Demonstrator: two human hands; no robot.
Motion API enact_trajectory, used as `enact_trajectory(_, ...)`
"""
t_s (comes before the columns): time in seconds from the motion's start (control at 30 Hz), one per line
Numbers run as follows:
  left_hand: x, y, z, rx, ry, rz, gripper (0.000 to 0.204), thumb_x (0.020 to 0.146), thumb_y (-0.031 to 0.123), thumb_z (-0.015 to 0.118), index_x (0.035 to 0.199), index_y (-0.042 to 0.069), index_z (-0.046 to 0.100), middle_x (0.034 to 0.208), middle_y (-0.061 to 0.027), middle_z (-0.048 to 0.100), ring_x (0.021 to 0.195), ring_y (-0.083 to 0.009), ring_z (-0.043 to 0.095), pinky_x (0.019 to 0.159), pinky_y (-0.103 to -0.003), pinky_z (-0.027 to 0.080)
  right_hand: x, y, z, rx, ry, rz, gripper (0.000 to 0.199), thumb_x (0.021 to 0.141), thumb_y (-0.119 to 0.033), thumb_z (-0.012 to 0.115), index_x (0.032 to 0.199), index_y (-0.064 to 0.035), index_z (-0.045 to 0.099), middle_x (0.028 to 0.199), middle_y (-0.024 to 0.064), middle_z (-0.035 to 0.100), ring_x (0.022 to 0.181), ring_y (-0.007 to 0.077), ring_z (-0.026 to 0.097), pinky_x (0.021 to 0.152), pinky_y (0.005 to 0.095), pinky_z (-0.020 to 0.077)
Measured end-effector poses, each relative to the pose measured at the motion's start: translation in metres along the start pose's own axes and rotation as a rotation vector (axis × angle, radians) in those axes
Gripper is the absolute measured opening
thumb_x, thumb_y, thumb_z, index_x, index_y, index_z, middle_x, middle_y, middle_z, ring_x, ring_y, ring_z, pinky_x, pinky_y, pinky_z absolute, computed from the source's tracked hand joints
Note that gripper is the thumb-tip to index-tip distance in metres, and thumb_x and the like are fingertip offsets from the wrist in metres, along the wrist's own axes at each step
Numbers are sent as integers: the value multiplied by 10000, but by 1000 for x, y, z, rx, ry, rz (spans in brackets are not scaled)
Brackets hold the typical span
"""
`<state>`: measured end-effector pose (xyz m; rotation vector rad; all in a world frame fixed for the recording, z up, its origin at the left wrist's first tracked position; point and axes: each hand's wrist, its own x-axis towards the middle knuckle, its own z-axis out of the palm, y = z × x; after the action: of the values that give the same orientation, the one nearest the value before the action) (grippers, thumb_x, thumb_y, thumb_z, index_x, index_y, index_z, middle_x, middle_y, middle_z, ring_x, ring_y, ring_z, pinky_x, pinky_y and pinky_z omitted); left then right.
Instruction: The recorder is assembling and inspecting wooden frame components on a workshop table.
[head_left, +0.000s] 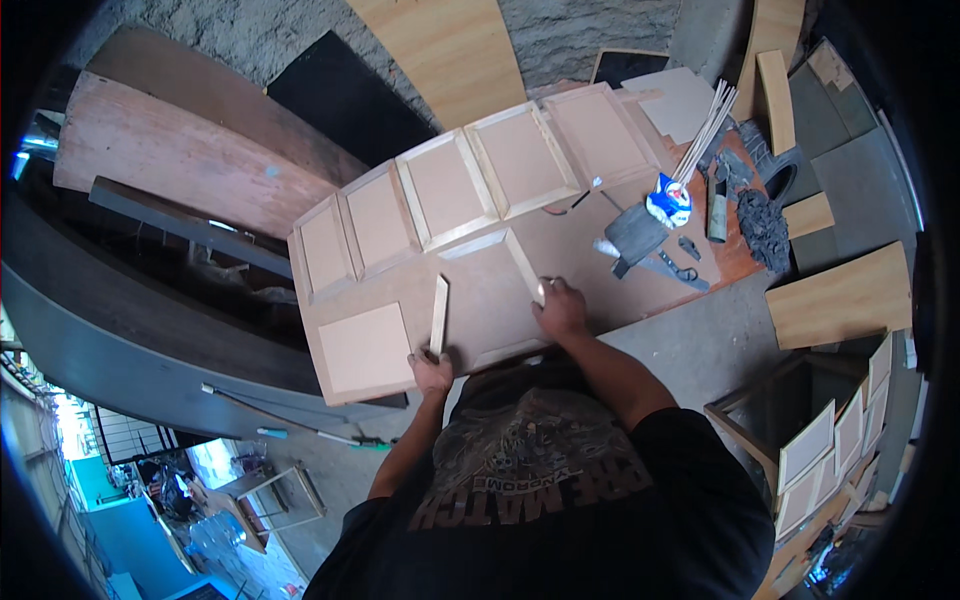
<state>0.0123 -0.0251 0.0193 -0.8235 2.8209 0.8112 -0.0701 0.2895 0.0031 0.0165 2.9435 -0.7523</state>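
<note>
Your left hand [431, 371] grips a pale wood strip [438, 316] at its near end. Your right hand [561, 309], apparently closed, presses the door panel [480, 290] beside it.

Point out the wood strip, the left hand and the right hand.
wood strip [439, 313], head view, middle of its length
left hand [431, 371], head view, back of hand
right hand [561, 310], head view, back of hand

a pale wooden trim strip [438, 315] lies flat on the brown door panel [480, 290], its lower end at the door's near edge.
</note>
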Motion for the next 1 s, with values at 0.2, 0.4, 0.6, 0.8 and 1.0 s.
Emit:
enact_trajectory(0.2, 4, -19, 4, -640, -170, -100, 201, 998, 198, 610, 1091, 20, 622, 871, -76, 616, 774, -169, 533, 747, -358, 464, -21, 28, 8, -39, 335, -64, 602, 857, -300, 775, 1398, -84, 620, 1189, 184, 689, 1068, 381, 685, 910, 502, 554)
enact_trajectory(0.4, 27, 10, -39, -1049, -600, -351, 415, 1003, 246, 418, 1345, 81, 584, 913, -69, 644, 772, -163, 562, 727, -326, 489, -57, 1, -22, 748, -22, 473, 401, 986, -215, 677, 1325, 0, 670, 983, 86, 721, 751, 161, 690, 729, 330, 585)
enact_trajectory(0.6, 40, 48, -91, -1236, -883, -251, 570, 955, 238, 431, 1493, 74, 523, 1030, -78, 656, 866, -180, 592, 778, -347, 500, -80, -109, -60, 1325, 2, 601, 340, 1083, -143, 561, 1384, -12, 647, 1089, 101, 740, 827, 162, 706, 741, 296, 591)
enact_trajectory(0.8, 51, 59, -117, -1325, -998, -226, 601, 969, 225, 419, 1550, 85, 488, 1125, -78, 665, 911, -182, 590, 850, -356, 493, -81, -216, -66, 1603, -112, 390, 399, 1127, -174, 528, 1482, 3, 567, 1230, 134, 734, 942, 172, 716, 809, 299, 600)
enact_trajectory(1.0, 33, 82, -158, -1423, -1148, -162, 525, 994, 51, 531, 1511, 54, 441, 1098, -82, 627, 922, -199, 651, 740, -344, 577, -87, -249, -64, 1831, -232, 303, 416, 1150, -217, 489, 1488, 16, 551, 1225, 134, 727, 994, 190, 712, 861, 305, 592)
